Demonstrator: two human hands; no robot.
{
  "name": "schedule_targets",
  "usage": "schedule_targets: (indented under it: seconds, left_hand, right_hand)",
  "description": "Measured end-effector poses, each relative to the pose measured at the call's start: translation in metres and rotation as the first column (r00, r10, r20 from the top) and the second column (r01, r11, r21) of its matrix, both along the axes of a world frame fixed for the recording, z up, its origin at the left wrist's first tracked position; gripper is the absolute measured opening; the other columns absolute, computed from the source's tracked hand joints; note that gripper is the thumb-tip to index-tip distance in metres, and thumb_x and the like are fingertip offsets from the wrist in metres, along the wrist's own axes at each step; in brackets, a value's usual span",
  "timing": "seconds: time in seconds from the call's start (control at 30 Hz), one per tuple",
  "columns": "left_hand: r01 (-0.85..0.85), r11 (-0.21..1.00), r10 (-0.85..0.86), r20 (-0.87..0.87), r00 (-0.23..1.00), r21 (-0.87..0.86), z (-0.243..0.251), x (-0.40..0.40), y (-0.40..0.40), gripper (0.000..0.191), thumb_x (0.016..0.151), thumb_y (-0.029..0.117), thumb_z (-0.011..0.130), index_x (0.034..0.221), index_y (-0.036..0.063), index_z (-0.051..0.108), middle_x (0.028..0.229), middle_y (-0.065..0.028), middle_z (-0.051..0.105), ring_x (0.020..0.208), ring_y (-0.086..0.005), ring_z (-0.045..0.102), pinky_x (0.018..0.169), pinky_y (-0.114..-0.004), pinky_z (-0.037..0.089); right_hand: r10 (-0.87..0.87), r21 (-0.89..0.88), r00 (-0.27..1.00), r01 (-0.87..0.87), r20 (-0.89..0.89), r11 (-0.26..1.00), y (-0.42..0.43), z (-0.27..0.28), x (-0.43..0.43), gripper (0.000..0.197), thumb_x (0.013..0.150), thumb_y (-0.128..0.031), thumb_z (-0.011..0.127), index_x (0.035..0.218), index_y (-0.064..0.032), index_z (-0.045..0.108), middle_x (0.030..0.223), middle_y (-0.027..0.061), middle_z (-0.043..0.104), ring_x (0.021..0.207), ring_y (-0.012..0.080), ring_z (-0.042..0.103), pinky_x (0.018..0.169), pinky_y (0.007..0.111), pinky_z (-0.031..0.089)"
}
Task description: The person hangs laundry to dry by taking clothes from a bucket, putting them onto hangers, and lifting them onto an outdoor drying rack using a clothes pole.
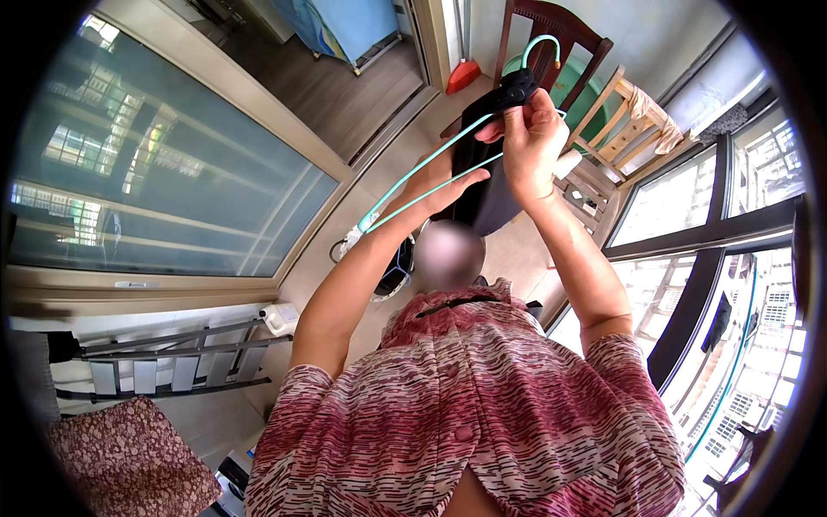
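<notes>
A mint-green clothes hanger (426, 158) is raised before me, its hook (541, 40) pointing up at the top. Dark cloth of a black garment (475, 194) drapes over the hanger's neck and hangs down between my hands. At the upper part, my right hand (535, 145) pinches the garment's edge close to the hanger, thumb and fingers bent together. Lower and to the left, my left hand (446, 184) has its thumb over the dark cloth by the hanger's bottom bar. Its fingers are mostly hidden behind the cloth. The hanger's left corner sticks out bare above my left forearm.
A dark wooden chair (561, 26) stands ahead, with a green basin (578, 84) behind it. To its right is a pale wooden chair (630, 116) with cloth on it. A sliding glass door (194, 161) lines the left; windows (672, 194) line the right. A white jug (280, 318) sits low left.
</notes>
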State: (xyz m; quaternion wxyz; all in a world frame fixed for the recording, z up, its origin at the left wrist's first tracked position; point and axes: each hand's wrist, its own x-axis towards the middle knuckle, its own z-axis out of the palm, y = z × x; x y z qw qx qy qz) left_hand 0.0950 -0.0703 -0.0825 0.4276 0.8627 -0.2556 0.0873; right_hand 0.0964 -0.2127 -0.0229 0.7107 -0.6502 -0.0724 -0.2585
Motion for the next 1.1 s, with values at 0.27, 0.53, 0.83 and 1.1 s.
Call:
schedule_targets:
  seconds: [0.27, 0.53, 0.83, 1.1]
  left_hand:
    - [-0.145, 0.936, 0.160, -0.020, 0.987, 0.322, 0.004, -0.006, 0.041, 0.020, 0.073, 0.002, 0.056, 0.093, -0.0029, 0.057, 0.089, -0.0233, 0.058, 0.082, -0.0396, 0.055, 0.074, -0.043, 0.045]
    - [0.016, 0.927, 0.061, -0.195, 0.979, 0.374, 0.043, -0.043, 0.040, 0.050, 0.065, -0.006, 0.048, 0.115, -0.0051, 0.047, 0.113, -0.0211, 0.052, 0.105, -0.0352, 0.050, 0.092, -0.036, 0.040]
    - [-0.140, 0.982, 0.127, 0.107, 0.986, 0.126, 0.078, -0.046, 0.031, 0.021, 0.080, 0.010, 0.060, 0.097, -0.0027, 0.060, 0.090, -0.0147, 0.060, 0.075, -0.0212, 0.059, 0.069, -0.031, 0.046]
    - [-0.176, 0.963, 0.103, 0.327, 0.940, 0.203, 0.050, -0.005, 0.006, 0.023, 0.080, 0.018, 0.062, 0.086, -0.0019, 0.051, 0.063, -0.0207, 0.050, 0.058, -0.0401, 0.049, 0.051, -0.041, 0.039]
  right_hand:
    - [-0.210, -0.179, 0.977, 0.213, 0.033, 0.960, -0.042, -0.023, 0.012, 0.006, 0.080, 0.009, 0.045, 0.081, 0.0032, 0.045, 0.059, 0.0087, 0.059, 0.051, 0.0164, 0.063, 0.044, 0.024, 0.050]
    - [-0.429, -0.358, 0.883, 0.469, 0.190, 0.807, -0.053, -0.051, 0.037, 0.014, 0.074, 0.008, 0.050, 0.083, -0.0016, 0.044, 0.057, 0.0124, 0.057, 0.050, 0.0260, 0.060, 0.046, 0.032, 0.046]
    - [-0.480, -0.329, 0.844, 0.536, 0.241, 0.777, -0.026, -0.034, 0.036, 0.006, 0.074, 0.002, 0.054, 0.079, -0.0006, 0.051, 0.059, 0.0149, 0.055, 0.050, 0.0219, 0.055, 0.050, 0.029, 0.043]
    - [-0.276, -0.154, 0.956, 0.289, 0.096, 0.945, -0.011, 0.005, 0.026, 0.002, 0.077, 0.005, 0.050, 0.077, 0.0043, 0.051, 0.057, 0.0116, 0.059, 0.046, 0.0146, 0.059, 0.042, 0.026, 0.045]
